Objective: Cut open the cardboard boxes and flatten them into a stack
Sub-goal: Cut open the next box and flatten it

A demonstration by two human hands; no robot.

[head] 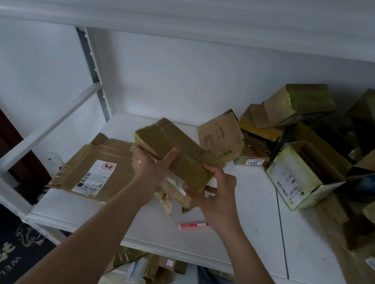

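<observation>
The long brown cardboard box [175, 149] is wrapped in glossy tape, above a smooth white shelf board [241, 226].

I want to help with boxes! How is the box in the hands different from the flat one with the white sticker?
The held box is closed and taped, whereas the flattened box lies spread out. The held box is up in the air, gripped by the left hand and right hand; the flattened box rests on the shelf. The flattened box shows a white label; no label shows on the top of the held box. Both are brown cardboard.
</observation>
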